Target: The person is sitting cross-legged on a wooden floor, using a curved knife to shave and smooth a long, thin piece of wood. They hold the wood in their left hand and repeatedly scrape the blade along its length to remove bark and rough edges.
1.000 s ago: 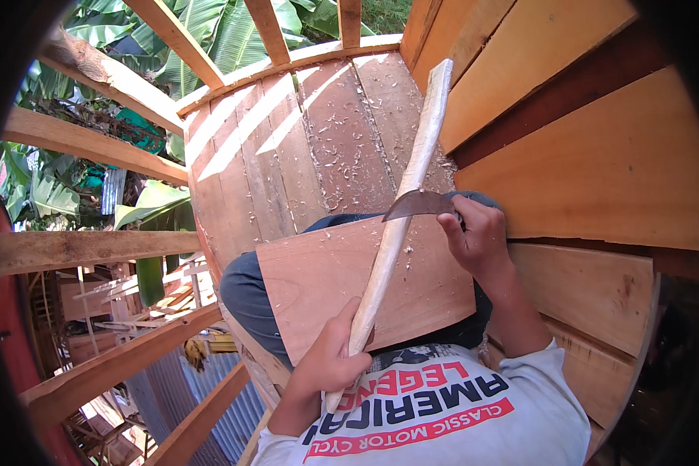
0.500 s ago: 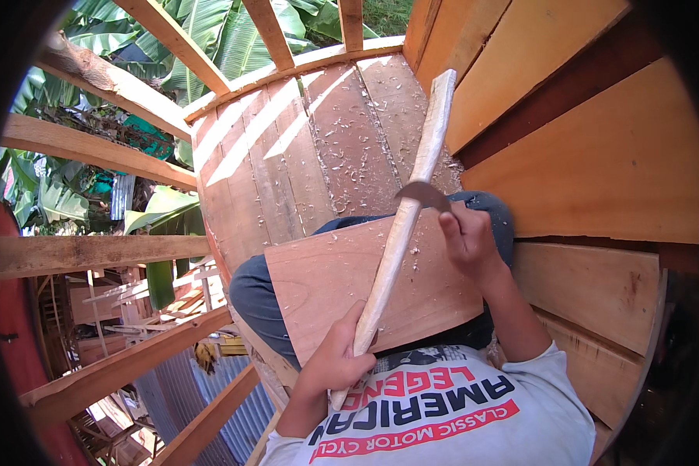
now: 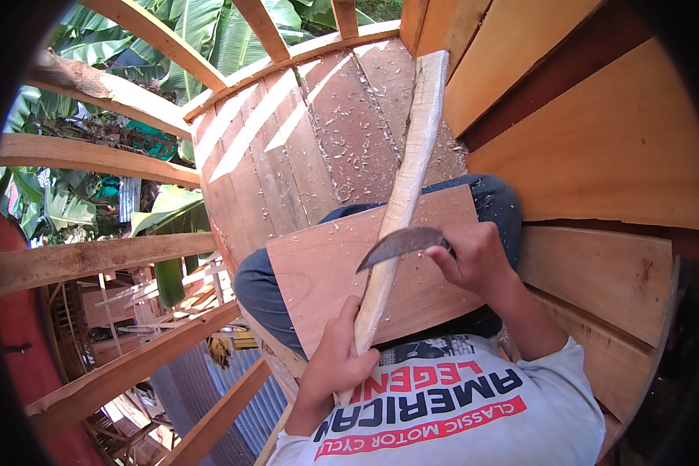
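A long, pale, slightly curved wooden stick [image 3: 412,163] slants from my lap up toward the far planks, its bark stripped. My left hand [image 3: 339,349] is wrapped round its near end, close to my shirt. In my right hand [image 3: 474,260] is a knife with a dark curved blade [image 3: 400,245]; my fingers hide the handle. The blade lies across the stick around its lower middle, its tip pointing left. Whether the edge bites into the wood I cannot tell. Beneath the stick, a flat wooden board [image 3: 318,279] rests over my crossed legs.
Wood shavings lie scattered over the plank floor [image 3: 287,171] ahead of me. Plank walls [image 3: 590,140] rise close on my right. To the left, open wooden rails [image 3: 101,260] edge the platform, with corrugated sheets [image 3: 233,388], timber and banana leaves [image 3: 241,46] beyond.
The knife has come down along the stick toward me, and more of its blade now shows. My left hand keeps its grip; the stick's far end has shifted slightly up and left.
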Motion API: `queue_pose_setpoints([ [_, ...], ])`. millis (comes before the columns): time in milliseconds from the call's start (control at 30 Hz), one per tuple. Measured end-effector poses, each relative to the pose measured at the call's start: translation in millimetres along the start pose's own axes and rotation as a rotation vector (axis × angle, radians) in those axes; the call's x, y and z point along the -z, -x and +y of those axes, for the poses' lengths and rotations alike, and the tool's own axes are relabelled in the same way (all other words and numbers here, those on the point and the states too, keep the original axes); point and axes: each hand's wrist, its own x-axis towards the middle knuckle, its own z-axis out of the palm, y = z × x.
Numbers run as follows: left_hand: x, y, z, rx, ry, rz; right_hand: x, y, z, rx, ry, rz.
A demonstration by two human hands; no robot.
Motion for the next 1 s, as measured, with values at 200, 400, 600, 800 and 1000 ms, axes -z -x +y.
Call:
queue_pose_setpoints([
  [200, -2.8, -5.4, 4.4, -0.065, 0.007, 0.049, -5.9, 7.9, 1.6, 0.087, -0.027, -0.032],
  [400, -6.7, -13.0, -2.1, -0.180, -0.067, 0.087, -13.6, 8.3, 6.0, 0.065, -0.030, 0.004],
  [600, -4.5, -9.1, 9.6, 0.033, -0.023, 0.014, -10.0, -1.2, 18.0, -0.080, -0.091, 0.057],
  [800, -4.5, -5.4, 11.9, -0.003, -0.073, 0.053, -4.9, -3.4, 20.7, -0.218, -0.214, 0.001],
  [1000, -5.6, -1.6, 7.2, 0.014, -0.080, 0.016, -16.8, 17.1, 6.4, 0.007, -0.174, 0.038],
])
